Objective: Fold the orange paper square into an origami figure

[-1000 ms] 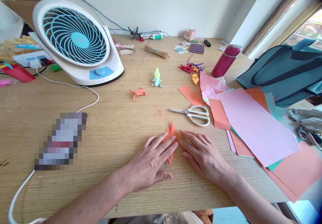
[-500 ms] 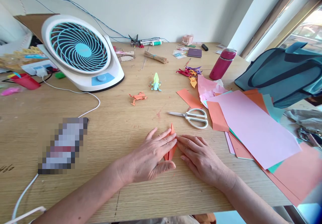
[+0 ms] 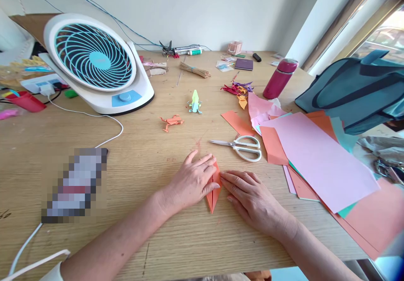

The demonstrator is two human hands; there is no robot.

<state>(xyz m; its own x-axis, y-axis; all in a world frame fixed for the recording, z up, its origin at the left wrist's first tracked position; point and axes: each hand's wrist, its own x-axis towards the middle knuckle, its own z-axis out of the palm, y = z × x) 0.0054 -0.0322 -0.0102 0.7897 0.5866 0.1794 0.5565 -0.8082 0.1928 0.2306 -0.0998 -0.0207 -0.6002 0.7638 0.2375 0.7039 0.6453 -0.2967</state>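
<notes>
A folded piece of orange origami paper [image 3: 215,192], a narrow diamond with a slit down its middle, lies flat on the wooden table. Across its upper left part rests my left hand [image 3: 197,178], fingers stretched out and thumb over the paper. My right hand [image 3: 248,194] lies flat on the table, its fingertips at the paper's right edge. Just beyond are scissors [image 3: 238,146] with white handles, blades pointing left. Farther back sit an orange origami frog [image 3: 172,122] and a yellow-green and blue origami frog [image 3: 195,102].
Coloured paper sheets [image 3: 322,159] are stacked at the right, near a blue bag [image 3: 350,91] and a dark pink flask [image 3: 280,79]. A white fan [image 3: 126,100] and a blurred phone [image 3: 75,184] with a cable stand at the left. Small folded papers [image 3: 240,91] lie farther back.
My left hand has slid up along the orange paper, baring its lower point, and its thumb now lies over the paper. My right hand has barely moved.
</notes>
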